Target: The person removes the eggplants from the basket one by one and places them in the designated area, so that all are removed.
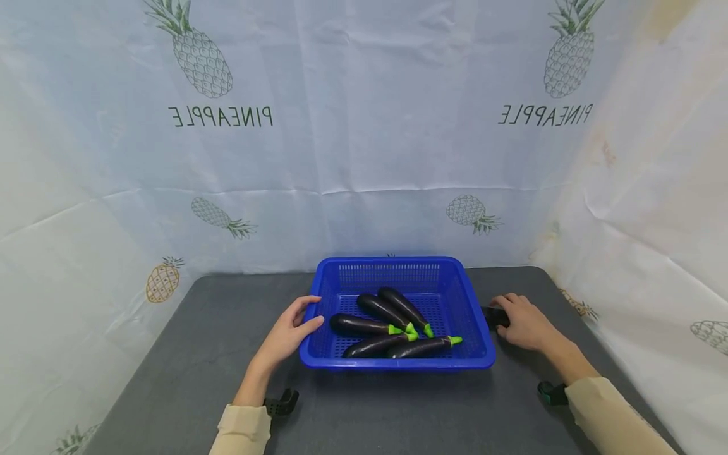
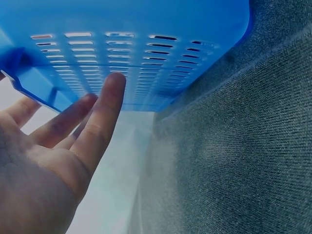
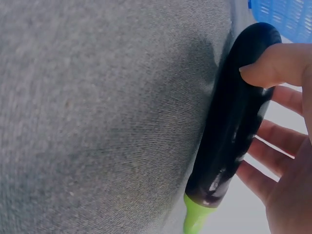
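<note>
A blue plastic basket (image 1: 398,364) with slotted walls stands on the table and holds several dark eggplants with green stems (image 1: 378,344). My left hand (image 1: 282,335) holds its left side, the thumb at the rim. In the left wrist view, fingers (image 2: 109,97) of that hand reach along the outside of the slotted wall (image 2: 204,24). Just right of the basket, my right hand (image 1: 526,323) grips another eggplant (image 3: 236,112) between thumb and fingers. This one lies low over the table, its green stem (image 3: 196,217) pointing away from the thumb.
Under everything is a dark grey table (image 1: 188,366). A pale cloth (image 1: 387,158) printed with pineapples hangs behind it and along both sides. Black straps with small devices (image 1: 281,402) sit at both wrists, below the beige sleeves.
</note>
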Demonstrator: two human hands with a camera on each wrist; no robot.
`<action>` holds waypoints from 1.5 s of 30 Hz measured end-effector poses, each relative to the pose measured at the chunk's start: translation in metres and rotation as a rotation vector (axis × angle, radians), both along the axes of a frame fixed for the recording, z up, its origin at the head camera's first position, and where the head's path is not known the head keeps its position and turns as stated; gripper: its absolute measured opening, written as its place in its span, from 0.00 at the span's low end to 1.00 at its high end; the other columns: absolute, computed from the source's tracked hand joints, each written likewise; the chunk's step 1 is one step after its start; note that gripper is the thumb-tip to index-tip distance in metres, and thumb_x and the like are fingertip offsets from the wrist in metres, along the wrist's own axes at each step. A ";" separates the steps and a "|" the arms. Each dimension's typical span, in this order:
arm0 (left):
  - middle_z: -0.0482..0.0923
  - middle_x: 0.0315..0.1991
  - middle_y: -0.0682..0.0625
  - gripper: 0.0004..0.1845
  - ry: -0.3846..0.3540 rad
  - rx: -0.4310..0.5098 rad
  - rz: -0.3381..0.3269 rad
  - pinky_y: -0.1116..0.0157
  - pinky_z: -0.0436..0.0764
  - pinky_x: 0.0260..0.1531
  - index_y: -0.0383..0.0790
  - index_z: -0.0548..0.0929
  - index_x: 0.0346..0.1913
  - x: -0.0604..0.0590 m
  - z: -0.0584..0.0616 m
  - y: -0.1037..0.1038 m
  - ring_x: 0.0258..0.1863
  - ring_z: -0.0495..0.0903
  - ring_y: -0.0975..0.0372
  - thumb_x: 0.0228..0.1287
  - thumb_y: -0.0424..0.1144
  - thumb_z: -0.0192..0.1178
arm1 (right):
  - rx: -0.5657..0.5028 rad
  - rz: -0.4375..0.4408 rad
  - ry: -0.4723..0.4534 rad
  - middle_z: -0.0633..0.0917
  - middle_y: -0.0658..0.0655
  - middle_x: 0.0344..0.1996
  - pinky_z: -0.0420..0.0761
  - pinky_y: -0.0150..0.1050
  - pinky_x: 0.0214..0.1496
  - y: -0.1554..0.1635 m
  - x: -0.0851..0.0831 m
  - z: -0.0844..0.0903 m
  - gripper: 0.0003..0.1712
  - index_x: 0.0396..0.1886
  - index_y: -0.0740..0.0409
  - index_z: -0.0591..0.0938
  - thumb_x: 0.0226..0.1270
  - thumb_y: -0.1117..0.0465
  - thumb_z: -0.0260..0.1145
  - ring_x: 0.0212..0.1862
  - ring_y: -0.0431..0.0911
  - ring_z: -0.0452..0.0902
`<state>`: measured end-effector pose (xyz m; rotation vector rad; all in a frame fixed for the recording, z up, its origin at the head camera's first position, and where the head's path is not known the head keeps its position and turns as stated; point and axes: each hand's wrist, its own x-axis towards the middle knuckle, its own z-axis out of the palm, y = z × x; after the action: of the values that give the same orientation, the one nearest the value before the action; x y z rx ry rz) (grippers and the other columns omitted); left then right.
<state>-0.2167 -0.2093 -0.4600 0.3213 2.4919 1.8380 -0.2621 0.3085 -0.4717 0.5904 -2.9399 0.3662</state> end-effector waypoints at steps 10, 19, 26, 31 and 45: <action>0.67 0.71 0.34 0.26 -0.004 0.000 -0.006 0.47 0.81 0.55 0.39 0.70 0.70 -0.001 0.002 0.000 0.66 0.73 0.41 0.74 0.40 0.62 | -0.022 0.016 -0.049 0.79 0.66 0.52 0.75 0.65 0.52 -0.002 0.002 0.004 0.26 0.57 0.62 0.80 0.57 0.64 0.73 0.56 0.68 0.72; 0.66 0.72 0.35 0.27 0.006 -0.017 0.001 0.46 0.79 0.57 0.40 0.71 0.70 -0.001 0.002 -0.001 0.67 0.72 0.41 0.73 0.43 0.63 | -0.032 0.025 -0.067 0.80 0.64 0.52 0.75 0.66 0.53 -0.004 0.007 0.005 0.27 0.56 0.61 0.80 0.54 0.64 0.74 0.56 0.67 0.73; 0.67 0.71 0.34 0.27 0.002 -0.011 0.002 0.46 0.81 0.55 0.40 0.71 0.70 0.000 0.001 -0.002 0.66 0.73 0.41 0.73 0.44 0.63 | -0.065 0.041 -0.094 0.80 0.64 0.51 0.76 0.65 0.53 -0.001 0.011 0.001 0.26 0.55 0.61 0.81 0.55 0.64 0.74 0.55 0.66 0.74; 0.67 0.71 0.34 0.27 -0.002 -0.010 0.004 0.46 0.81 0.54 0.40 0.71 0.70 0.000 0.002 -0.001 0.65 0.74 0.40 0.73 0.44 0.63 | -0.073 0.062 -0.090 0.81 0.62 0.49 0.77 0.63 0.52 -0.001 0.013 0.001 0.24 0.54 0.62 0.81 0.55 0.65 0.74 0.54 0.64 0.75; 0.67 0.71 0.34 0.27 -0.018 0.010 -0.002 0.47 0.82 0.52 0.39 0.70 0.70 0.000 0.002 0.000 0.65 0.74 0.40 0.74 0.43 0.62 | -0.080 0.087 -0.071 0.81 0.61 0.50 0.76 0.64 0.53 -0.003 0.015 0.008 0.25 0.55 0.60 0.82 0.56 0.67 0.74 0.54 0.64 0.74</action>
<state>-0.2165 -0.2093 -0.4584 0.3066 2.4710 1.8444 -0.2469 0.3060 -0.4638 0.7107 -2.9562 0.5210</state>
